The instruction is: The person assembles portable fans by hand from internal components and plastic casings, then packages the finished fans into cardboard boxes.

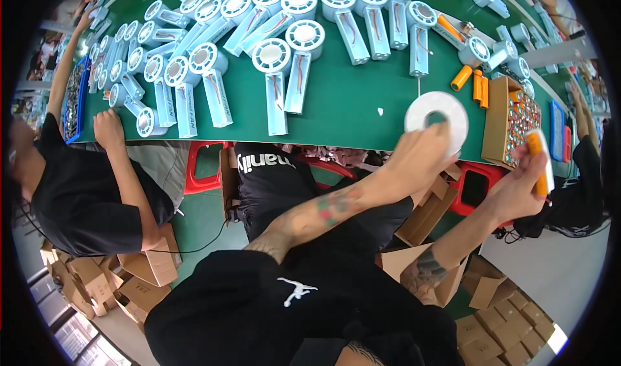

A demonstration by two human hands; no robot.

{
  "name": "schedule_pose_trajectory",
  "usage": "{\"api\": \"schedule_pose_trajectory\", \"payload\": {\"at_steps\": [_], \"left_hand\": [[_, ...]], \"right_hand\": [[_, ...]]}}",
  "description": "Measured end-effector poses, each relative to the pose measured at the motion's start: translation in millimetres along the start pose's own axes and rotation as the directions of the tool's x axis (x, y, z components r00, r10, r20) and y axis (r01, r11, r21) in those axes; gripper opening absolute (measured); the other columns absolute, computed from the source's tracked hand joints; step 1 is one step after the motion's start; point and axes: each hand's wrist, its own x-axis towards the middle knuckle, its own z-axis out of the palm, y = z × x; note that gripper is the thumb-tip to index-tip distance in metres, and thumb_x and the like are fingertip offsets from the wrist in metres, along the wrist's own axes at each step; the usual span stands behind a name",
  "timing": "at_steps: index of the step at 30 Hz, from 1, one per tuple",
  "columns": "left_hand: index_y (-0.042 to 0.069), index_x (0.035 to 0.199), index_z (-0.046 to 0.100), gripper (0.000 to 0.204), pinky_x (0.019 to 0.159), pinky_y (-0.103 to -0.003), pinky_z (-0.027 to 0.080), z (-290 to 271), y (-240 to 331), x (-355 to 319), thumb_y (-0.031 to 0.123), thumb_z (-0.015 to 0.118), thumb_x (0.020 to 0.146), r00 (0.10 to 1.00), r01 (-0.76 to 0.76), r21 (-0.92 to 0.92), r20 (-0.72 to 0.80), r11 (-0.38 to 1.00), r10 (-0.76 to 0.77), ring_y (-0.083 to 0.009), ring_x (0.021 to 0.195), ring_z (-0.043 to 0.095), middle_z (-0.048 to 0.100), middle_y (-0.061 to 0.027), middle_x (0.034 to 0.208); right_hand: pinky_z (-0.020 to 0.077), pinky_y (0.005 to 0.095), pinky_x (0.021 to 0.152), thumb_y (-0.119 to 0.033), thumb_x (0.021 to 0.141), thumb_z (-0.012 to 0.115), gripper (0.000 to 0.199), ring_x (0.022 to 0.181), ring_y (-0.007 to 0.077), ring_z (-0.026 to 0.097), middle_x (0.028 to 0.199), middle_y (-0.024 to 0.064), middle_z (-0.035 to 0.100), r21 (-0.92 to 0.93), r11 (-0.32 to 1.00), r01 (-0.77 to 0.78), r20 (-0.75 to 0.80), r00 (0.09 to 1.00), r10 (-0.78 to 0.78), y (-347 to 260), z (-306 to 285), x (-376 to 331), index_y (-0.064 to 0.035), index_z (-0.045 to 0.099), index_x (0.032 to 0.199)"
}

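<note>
Over the front edge of the green table, my left hand [420,152] grips a white roll [454,112] that looks like tape, with fingers at its core hole. Off to the right, my right hand [519,181] is closed around an orange cylindrical battery [535,146] with a white strip along its side. Just beyond the roll, several loose orange batteries [461,78] lie on the table. Handheld fan bodies [299,84], light blue with round heads and exposed red wires, spread across the table.
An open cardboard box [497,117] packed with batteries stands at the table's right edge. Blue trays [76,100] sit at the far left and right. Red stools [202,172] and cardboard boxes [139,295] are below. A co-worker's arm [123,165] rests at left.
</note>
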Motion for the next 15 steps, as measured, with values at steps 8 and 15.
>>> {"api": "schedule_pose_trajectory", "payload": {"at_steps": [8, 15], "left_hand": [[-0.004, 0.098, 0.064, 0.020, 0.066, -0.036, 0.052, 7.3, -16.2, 17.1, 0.006, 0.069, 0.081, 0.969, -0.116, -0.218, -0.238, 0.969, 0.062, -0.0299, 0.072, 0.064, 0.065, -0.0152, 0.099], [0.007, 0.084, 0.071, 0.012, 0.088, -0.038, 0.045, -200.0, -39.4, -75.0, 0.002, 0.069, 0.073, 0.944, -0.034, 0.195, -0.316, 0.980, 0.095, -0.0266, 0.099, 0.054, 0.061, -0.0107, 0.114]], "right_hand": [[0.0470, 0.0230, 0.064, -0.027, 0.093, 0.068, 0.044, 0.078, 0.0194, 0.059, 0.110, 0.0185, 0.061, -0.004, 0.991, -0.130, 0.493, 0.862, 0.115, -12.1, -35.8, -46.0, 0.0063, 0.055, 0.119], [0.0508, 0.0334, 0.077, -0.023, 0.059, 0.089, 0.044, 0.087, 0.0221, 0.062, 0.106, 0.0133, 0.063, -0.017, 0.988, -0.155, 0.955, 0.289, 0.062, -23.7, 21.8, -98.5, -0.0058, 0.065, 0.091]]}}
